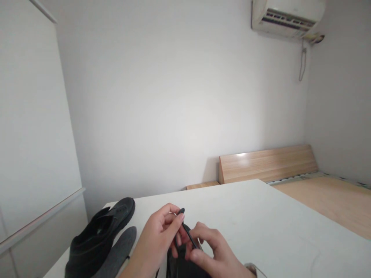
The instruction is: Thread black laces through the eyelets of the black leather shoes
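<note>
Between thumb and fingers, my left hand (pixel 156 237) pinches a looped black shoelace (pixel 188 231). My right hand (pixel 213 249) grips the same lace lower down, its fingers curled and thumb pressed in. Below both hands is a second black shoe (pixel 185 266), mostly hidden by them and cut off at the bottom edge. To the left, a black shoe (pixel 92 243) stands on the white table with its toe pointing away. A grey insole (pixel 123 245) lies beside that shoe, nearest my left forearm.
The white table (pixel 249 216) extends away to the right. Beyond it are a wooden headboard (pixel 266 164) and a bed base (pixel 327 200). A white cabinet (pixel 34 127) rises on the left. An air conditioner (pixel 286 17) hangs high on the wall.
</note>
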`<action>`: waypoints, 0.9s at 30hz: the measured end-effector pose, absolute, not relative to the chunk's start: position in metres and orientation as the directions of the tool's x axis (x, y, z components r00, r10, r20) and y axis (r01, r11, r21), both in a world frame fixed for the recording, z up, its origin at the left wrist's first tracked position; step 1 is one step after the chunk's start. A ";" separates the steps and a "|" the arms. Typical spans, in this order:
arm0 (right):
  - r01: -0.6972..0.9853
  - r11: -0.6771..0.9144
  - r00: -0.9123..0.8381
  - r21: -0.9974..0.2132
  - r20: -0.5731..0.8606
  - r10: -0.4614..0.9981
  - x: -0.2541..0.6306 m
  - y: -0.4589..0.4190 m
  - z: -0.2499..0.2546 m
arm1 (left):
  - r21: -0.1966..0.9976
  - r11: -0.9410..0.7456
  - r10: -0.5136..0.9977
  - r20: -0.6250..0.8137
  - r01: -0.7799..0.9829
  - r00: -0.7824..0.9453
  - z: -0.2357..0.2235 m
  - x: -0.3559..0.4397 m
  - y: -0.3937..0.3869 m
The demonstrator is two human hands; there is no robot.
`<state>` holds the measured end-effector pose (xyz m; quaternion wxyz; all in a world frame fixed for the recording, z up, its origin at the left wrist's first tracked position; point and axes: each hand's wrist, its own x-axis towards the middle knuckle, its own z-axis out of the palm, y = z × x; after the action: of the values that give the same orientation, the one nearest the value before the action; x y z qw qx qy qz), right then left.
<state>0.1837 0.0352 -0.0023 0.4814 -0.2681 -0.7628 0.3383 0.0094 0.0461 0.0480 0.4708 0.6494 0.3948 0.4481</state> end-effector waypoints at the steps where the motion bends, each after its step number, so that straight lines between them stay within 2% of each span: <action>1: 0.088 0.593 -0.396 -0.800 0.518 0.758 0.182 0.036 -0.002 | 0.962 -0.257 0.934 0.221 0.095 0.282 0.047 0.014 0.047; 5: 0.078 0.454 -0.368 -0.888 0.397 0.840 0.178 0.042 -0.002 | 0.953 -0.281 0.930 0.240 0.117 0.277 0.039 0.024 0.049; 11: 0.092 0.513 -0.336 -0.853 0.459 0.823 0.173 0.041 -0.004 | 0.929 -0.356 0.899 0.310 0.104 0.310 0.031 0.024 0.049; 16: 0.053 0.491 -0.222 -0.869 0.469 0.855 0.171 0.044 -0.018 | 0.949 -0.305 0.864 0.242 0.076 0.442 0.018 0.018 0.043; 19: 0.034 0.462 -0.166 -0.886 0.451 0.877 0.172 0.046 -0.026 | 0.917 -0.302 0.882 0.166 0.261 0.441 0.013 0.016 0.039; 22: 0.011 0.464 -0.181 -0.886 0.455 0.872 0.171 0.045 -0.027 | 0.833 -0.353 0.893 0.163 0.426 0.420 0.014 0.015 0.038; 24: -0.017 0.488 -0.178 -0.873 0.482 0.858 0.171 0.045 -0.024 | 0.853 -0.351 0.896 0.184 0.388 0.405 0.016 0.012 0.041; 27: -0.054 0.517 -0.074 -0.854 0.520 0.851 0.176 0.048 -0.015 | 0.950 -0.257 0.931 0.194 0.177 0.310 0.020 0.001 0.047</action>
<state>0.1757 0.0480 -0.0145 0.6023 -0.3167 -0.6291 0.3758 0.0005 0.0474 0.0204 0.4499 0.6729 0.4115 0.4190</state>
